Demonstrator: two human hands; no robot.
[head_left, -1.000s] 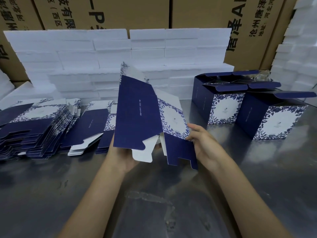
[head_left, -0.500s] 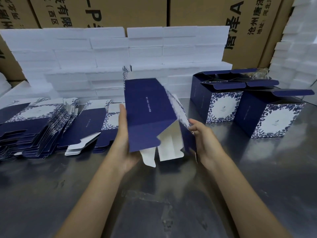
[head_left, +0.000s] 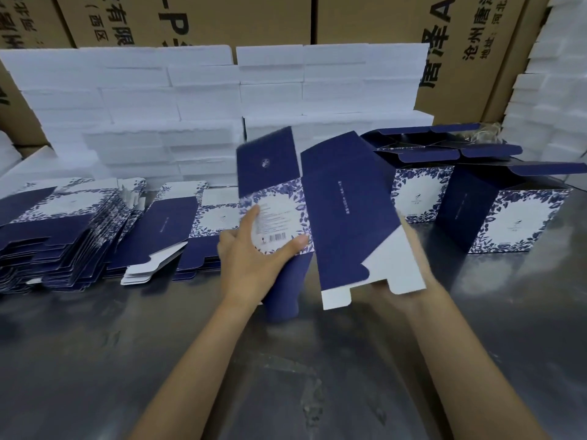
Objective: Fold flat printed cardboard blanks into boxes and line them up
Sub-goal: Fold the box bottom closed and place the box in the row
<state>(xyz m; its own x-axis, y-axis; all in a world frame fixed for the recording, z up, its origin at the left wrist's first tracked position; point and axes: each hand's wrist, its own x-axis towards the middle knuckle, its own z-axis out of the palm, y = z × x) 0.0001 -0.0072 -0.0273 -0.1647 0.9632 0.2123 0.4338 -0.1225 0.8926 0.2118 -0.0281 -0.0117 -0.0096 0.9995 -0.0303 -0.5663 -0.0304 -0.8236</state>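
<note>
I hold a half-opened navy box blank (head_left: 346, 211) upright over the steel table (head_left: 95, 360). Its white floral barcode panel faces me on the left, a plain navy panel on the right, and white bottom flaps hang below. My left hand (head_left: 251, 262) lies flat on the barcode panel with the thumb and a finger straight. My right hand (head_left: 409, 303) grips the blank's lower right from behind, its fingers hidden by the white flaps. Two folded boxes (head_left: 422, 198) (head_left: 521, 217) stand at the right with their lids open.
Stacks of flat blanks (head_left: 63, 230) (head_left: 171, 227) lie fanned out on the left of the table. White foam blocks (head_left: 190, 106) are piled behind and at the right edge. Brown shipping cartons (head_left: 238, 17) form the back wall.
The blank has turned, so its barcode panel now faces me. My left hand moved from its rear edge onto that panel. My right hand shifted lower and to the right.
</note>
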